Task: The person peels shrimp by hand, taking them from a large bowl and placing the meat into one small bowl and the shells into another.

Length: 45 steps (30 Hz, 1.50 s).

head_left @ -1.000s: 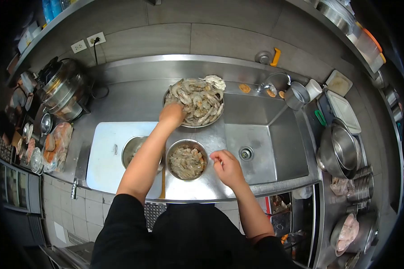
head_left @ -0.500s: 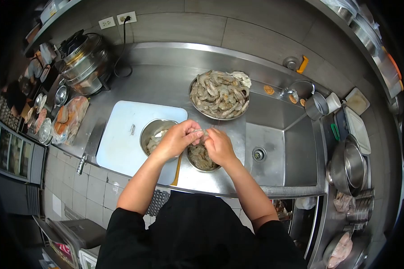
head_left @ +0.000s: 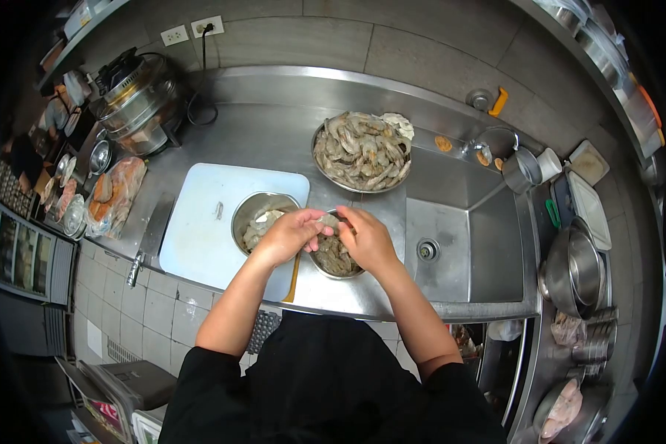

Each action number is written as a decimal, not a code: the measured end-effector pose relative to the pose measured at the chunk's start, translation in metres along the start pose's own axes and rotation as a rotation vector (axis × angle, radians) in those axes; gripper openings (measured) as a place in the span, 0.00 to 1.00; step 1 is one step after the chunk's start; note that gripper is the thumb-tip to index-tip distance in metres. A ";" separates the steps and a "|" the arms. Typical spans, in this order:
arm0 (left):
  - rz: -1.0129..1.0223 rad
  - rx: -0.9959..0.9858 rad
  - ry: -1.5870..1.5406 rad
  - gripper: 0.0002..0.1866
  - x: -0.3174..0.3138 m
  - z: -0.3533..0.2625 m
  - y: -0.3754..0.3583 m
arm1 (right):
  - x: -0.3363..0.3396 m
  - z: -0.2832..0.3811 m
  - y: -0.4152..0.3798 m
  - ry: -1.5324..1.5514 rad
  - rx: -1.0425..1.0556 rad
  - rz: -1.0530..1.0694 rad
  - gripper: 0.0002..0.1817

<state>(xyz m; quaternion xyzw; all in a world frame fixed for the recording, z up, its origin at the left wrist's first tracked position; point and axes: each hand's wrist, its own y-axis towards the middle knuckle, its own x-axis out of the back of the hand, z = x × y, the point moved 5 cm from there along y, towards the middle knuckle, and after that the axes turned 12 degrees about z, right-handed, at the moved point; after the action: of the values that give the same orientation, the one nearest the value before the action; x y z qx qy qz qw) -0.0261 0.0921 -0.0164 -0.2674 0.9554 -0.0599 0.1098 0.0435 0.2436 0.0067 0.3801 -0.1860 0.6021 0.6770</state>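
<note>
Above a steel bowl of shrimp shells [head_left: 334, 260], my left hand [head_left: 287, 235] pinches a pale shrimp [head_left: 328, 220] in its fingertips. My right hand [head_left: 368, 240] is close beside it, thumb and fingers spread apart; whether they still touch the shrimp is hard to see. Left of these, a steel bowl [head_left: 237, 217] on the white cutting board [head_left: 200, 222] holds peeled shrimp [head_left: 253, 235], partly hidden by my left hand. Behind my hands stands a large bowl heaped with unpeeled shrimp [head_left: 362, 152].
To the right is a steel sink [head_left: 451, 259] with a drain and a faucet [head_left: 496, 137]. A small grey scrap [head_left: 219, 211] lies on the cutting board. At the left are a glass-bowled appliance [head_left: 140, 107] and bagged food [head_left: 118, 194]. Metal bowls [head_left: 573, 270] are stacked far right.
My hands were pinched together on the shrimp. Now the right fingers have spread and the right hand has shifted slightly right, while the left keeps hold of the shrimp.
</note>
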 end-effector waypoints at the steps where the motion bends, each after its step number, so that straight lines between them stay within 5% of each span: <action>1: -0.022 0.009 0.081 0.16 -0.004 -0.003 -0.002 | -0.002 0.006 0.003 0.017 0.032 0.036 0.14; 12: -0.120 -0.034 0.328 0.15 -0.023 -0.023 -0.016 | -0.011 0.011 0.002 0.122 0.041 -0.020 0.14; 18: -0.109 -0.108 0.214 0.16 -0.015 -0.014 -0.014 | -0.012 0.009 -0.001 0.238 0.068 -0.043 0.15; 24: 0.033 -0.101 -0.002 0.16 -0.010 -0.014 -0.011 | -0.023 -0.004 -0.004 0.548 -0.142 0.096 0.16; 27: 0.049 -0.105 -0.003 0.15 -0.011 -0.013 -0.010 | -0.030 -0.010 -0.004 0.649 -0.074 -0.019 0.12; 29: -0.158 -0.231 0.479 0.15 -0.005 -0.019 -0.010 | -0.032 -0.014 -0.004 0.764 -0.110 -0.052 0.06; 32: -0.253 -0.272 0.683 0.15 -0.006 -0.020 -0.010 | -0.032 -0.019 -0.001 0.614 -0.089 -0.082 0.05; 33: -0.254 -0.271 0.682 0.15 -0.007 -0.020 -0.010 | -0.030 -0.016 -0.002 0.614 -0.089 -0.081 0.05; 35: -0.062 -0.047 0.061 0.17 -0.013 0.000 -0.005 | -0.030 -0.011 -0.004 0.667 -0.172 -0.020 0.06; 45: -0.126 -0.163 0.171 0.14 -0.013 0.001 -0.010 | -0.030 -0.015 -0.008 0.870 -0.173 0.010 0.10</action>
<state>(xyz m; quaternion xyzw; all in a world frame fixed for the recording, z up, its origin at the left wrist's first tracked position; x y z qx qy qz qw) -0.0098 0.0909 -0.0136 -0.3289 0.9443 -0.0112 0.0020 0.0415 0.2352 -0.0264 0.0322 0.0646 0.6917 0.7186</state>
